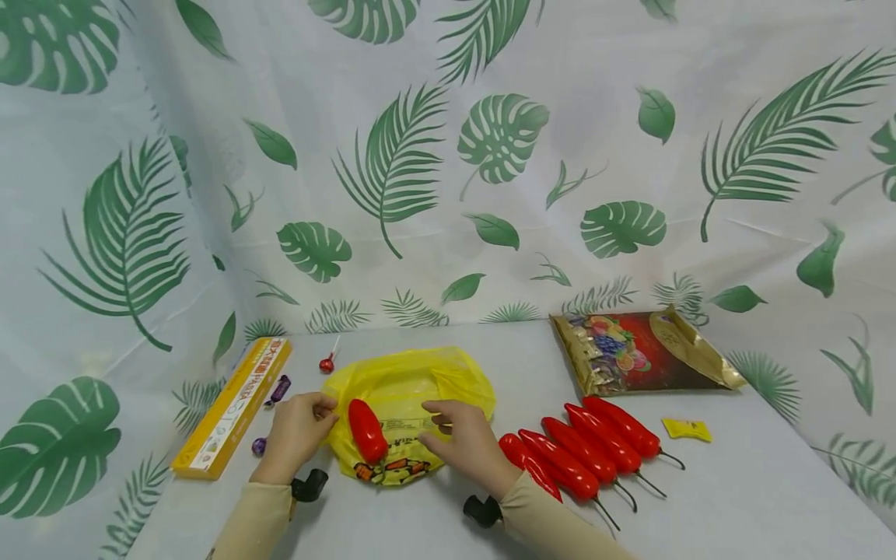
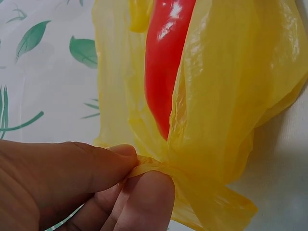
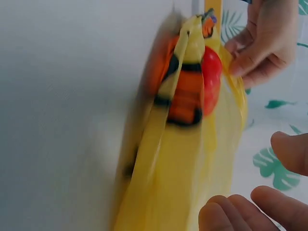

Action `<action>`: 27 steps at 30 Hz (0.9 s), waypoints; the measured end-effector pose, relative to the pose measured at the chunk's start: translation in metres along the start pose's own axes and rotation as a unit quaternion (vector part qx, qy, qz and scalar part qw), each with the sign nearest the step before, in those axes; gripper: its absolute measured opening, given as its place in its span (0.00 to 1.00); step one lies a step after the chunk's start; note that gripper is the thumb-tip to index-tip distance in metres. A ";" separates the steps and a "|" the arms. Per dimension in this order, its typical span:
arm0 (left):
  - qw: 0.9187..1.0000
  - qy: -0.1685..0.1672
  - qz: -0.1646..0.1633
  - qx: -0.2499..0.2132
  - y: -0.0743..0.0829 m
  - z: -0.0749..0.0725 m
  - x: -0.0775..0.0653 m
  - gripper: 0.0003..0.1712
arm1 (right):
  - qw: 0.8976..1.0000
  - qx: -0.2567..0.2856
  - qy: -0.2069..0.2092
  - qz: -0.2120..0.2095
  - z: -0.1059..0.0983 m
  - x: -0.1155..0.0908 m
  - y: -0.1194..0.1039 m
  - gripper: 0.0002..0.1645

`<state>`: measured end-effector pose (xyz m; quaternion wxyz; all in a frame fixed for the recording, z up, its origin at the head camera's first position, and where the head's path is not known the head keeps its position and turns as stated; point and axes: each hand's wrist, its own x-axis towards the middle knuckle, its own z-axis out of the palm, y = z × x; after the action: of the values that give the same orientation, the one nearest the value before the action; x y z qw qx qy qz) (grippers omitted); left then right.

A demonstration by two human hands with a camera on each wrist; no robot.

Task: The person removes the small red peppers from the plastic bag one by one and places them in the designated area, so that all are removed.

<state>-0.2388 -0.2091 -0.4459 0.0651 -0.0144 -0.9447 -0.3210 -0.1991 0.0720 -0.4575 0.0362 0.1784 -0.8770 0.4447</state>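
A yellow plastic bag [image 1: 462,377] lies spread on the table with its mouth open. One red chili pepper [image 1: 366,429] is at the bag's left part, its stem end toward the person. My left hand [image 1: 299,429] is at the bag's left edge; in the left wrist view its thumb and forefinger pinch a gathered fold of the yellow film [image 2: 149,166], just below the pepper's tip. My right hand [image 1: 465,442] hovers over the bag's right side, fingers relaxed and apart, holding nothing.
Several red chili peppers [image 1: 570,467] lie in a row right of my right hand. Behind them is a gold and red packet [image 1: 651,354]; a small yellow packet [image 1: 686,429] lies farther right. At left are a long yellow box [image 1: 234,408], purple wrapped candies [image 1: 278,390] and a red lollipop [image 1: 327,363].
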 end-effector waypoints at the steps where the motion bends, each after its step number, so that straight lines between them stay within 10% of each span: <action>1: 1.000 0.000 0.000 -0.001 0.000 0.000 0.000 0.07 | 1.000 0.003 -0.007 -0.004 0.005 0.004 -0.002 0.28; 12: 1.000 -0.006 -0.004 -0.005 0.001 -0.004 -0.004 0.07 | 0.995 0.005 -0.090 0.029 0.052 0.036 -0.018 0.33; 27: 1.000 0.021 0.023 0.006 -0.005 -0.004 -0.006 0.05 | 0.997 -0.043 -0.065 0.028 0.085 0.052 -0.024 0.36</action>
<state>-0.2329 -0.2151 -0.4465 0.0921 -0.0292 -0.9446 -0.3137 -0.2315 -0.0233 -0.4787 -0.0256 0.1801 -0.9006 0.3949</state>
